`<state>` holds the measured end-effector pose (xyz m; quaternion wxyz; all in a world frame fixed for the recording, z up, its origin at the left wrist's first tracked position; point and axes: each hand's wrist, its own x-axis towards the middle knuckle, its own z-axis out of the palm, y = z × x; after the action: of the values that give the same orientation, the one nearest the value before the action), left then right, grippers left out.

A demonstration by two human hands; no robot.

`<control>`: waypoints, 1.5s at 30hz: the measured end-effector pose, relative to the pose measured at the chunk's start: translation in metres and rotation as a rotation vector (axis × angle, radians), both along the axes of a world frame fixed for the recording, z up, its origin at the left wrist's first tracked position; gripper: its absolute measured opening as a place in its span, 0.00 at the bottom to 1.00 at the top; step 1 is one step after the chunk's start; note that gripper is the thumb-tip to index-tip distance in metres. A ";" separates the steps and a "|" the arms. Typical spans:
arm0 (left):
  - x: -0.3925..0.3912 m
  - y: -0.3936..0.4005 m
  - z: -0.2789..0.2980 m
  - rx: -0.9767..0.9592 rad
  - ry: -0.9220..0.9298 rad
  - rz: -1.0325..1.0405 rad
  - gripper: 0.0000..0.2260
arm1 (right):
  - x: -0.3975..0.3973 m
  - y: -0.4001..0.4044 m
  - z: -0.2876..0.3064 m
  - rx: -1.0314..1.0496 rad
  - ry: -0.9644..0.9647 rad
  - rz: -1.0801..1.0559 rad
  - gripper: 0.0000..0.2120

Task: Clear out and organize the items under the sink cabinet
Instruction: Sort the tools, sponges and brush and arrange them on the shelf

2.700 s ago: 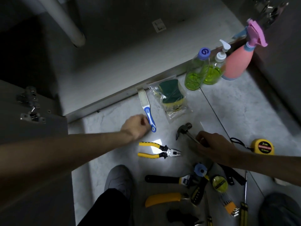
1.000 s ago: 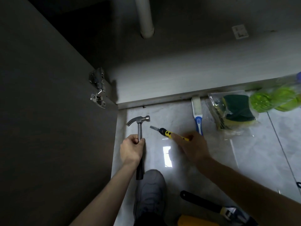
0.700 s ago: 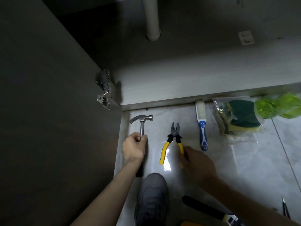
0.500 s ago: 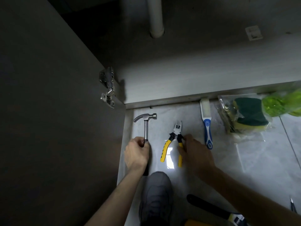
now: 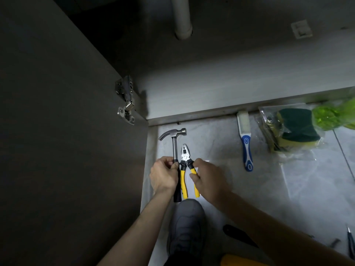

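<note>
A small steel claw hammer (image 5: pixel 174 139) with a black grip lies on the marble floor by the cabinet's left corner, head pointing at the cabinet. My left hand (image 5: pixel 164 174) is closed around its handle. Right beside it lie yellow-handled pliers (image 5: pixel 184 162), jaws pointing at the cabinet and touching the hammer's shaft. My right hand (image 5: pixel 208 178) pinches the pliers' right handle. The bare cabinet floor (image 5: pixel 221 87) lies beyond them under a white drain pipe (image 5: pixel 182 18).
The open cabinet door (image 5: pixel 63 131) with its hinge (image 5: pixel 125 100) stands at the left. To the right lie a blue-handled brush (image 5: pixel 245 143), bagged sponges (image 5: pixel 294 129) and green bottles (image 5: pixel 334 116). My grey shoe (image 5: pixel 187 225) and more tools (image 5: pixel 240 237) lie below.
My right hand has slid the pliers left until they lie against the hammer, which my left hand holds in place. Earlier the hammer and pliers were moved to this corner from the tool pile.
</note>
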<state>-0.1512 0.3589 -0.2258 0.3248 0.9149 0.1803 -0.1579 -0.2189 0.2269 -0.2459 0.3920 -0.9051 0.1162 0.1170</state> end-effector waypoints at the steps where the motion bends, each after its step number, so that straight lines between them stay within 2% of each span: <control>1: -0.001 0.000 0.000 0.005 -0.001 0.004 0.11 | -0.001 0.002 -0.001 0.013 -0.002 -0.026 0.09; 8: -0.004 0.003 -0.002 0.033 0.011 -0.012 0.08 | -0.002 0.003 -0.006 0.055 -0.028 -0.078 0.10; 13: -0.009 -0.008 0.003 0.019 0.006 0.000 0.06 | -0.009 -0.034 0.018 0.217 0.037 -0.070 0.11; 16: -0.017 -0.019 0.012 0.081 -0.208 -0.127 0.11 | -0.033 -0.078 0.031 0.084 0.090 0.101 0.11; 19: -0.023 -0.039 0.024 -0.007 -0.372 -0.313 0.13 | -0.077 -0.101 0.034 -0.112 0.249 0.352 0.16; 22: -0.028 -0.063 0.029 -0.118 -0.370 -0.484 0.12 | -0.121 -0.091 0.026 -0.296 0.311 0.562 0.22; 27: -0.034 -0.092 0.032 -0.244 -0.277 -0.564 0.08 | -0.150 -0.082 0.022 -0.389 0.316 0.581 0.15; 32: -0.057 -0.096 0.048 -0.280 -0.110 -0.568 0.08 | -0.148 -0.092 0.053 -0.376 0.276 0.339 0.13; 36: -0.065 -0.061 0.084 -0.176 0.022 -0.705 0.08 | -0.129 -0.109 0.103 -0.289 0.100 0.147 0.08; 38: -0.073 -0.041 0.098 -0.099 0.087 -0.788 0.08 | -0.118 -0.114 0.131 -0.175 0.062 -0.066 0.06; 40: -0.088 -0.026 0.103 -0.029 0.134 -0.846 0.08 | -0.109 -0.112 0.145 0.007 -0.030 -0.401 0.03; 42: -0.110 -0.019 0.095 -0.050 0.197 -0.875 0.09 | -0.103 -0.102 0.144 0.334 -0.115 -0.715 0.04; 44: -0.135 -0.019 0.079 -0.131 0.253 -0.857 0.04 | -0.097 -0.088 0.129 0.731 -0.112 -0.907 0.06; 45: -0.147 -0.020 0.070 -0.135 0.265 -0.863 0.05 | -0.095 -0.081 0.118 0.872 -0.075 -0.963 0.07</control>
<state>-0.2978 0.3387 -0.1553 0.2622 0.8551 -0.1882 -0.4057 -0.3136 0.1455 -0.1279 0.7359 -0.5130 0.4368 -0.0668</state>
